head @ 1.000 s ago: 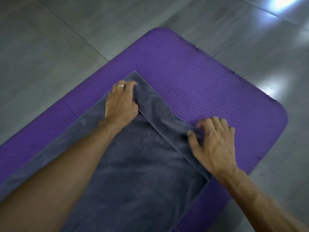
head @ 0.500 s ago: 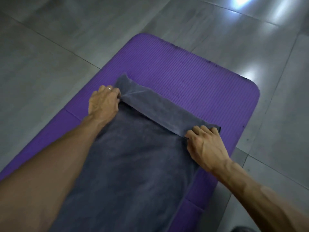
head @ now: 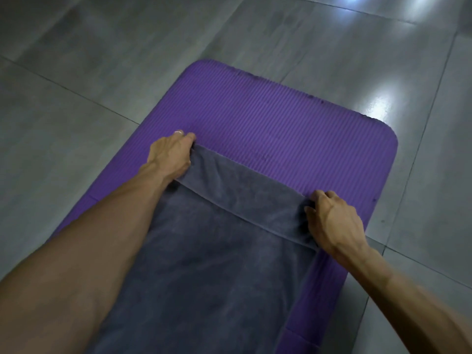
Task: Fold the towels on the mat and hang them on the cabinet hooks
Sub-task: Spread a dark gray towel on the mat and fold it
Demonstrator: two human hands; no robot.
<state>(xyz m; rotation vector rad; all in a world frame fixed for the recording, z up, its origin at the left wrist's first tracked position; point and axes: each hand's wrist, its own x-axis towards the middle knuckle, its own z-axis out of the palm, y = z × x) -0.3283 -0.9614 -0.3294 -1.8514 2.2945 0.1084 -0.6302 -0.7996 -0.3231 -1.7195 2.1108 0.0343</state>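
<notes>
Towel [head: 217,264] is lying on mat [head: 281,118], far end doubled back. Left hand [head: 168,157] at 10 o'clock & right hand [head: 332,221] at 3 are pinching fold corners, fingers curled. Keep corners level, tension even w/ both hands.

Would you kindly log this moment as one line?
left hand: grips towel corner | right hand: grips other corner | towel: far end folded over, on mat

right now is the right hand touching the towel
Touching. The head view shows the right hand gripping the folded corner of the grey towel, fingers curled over its edge.
</notes>
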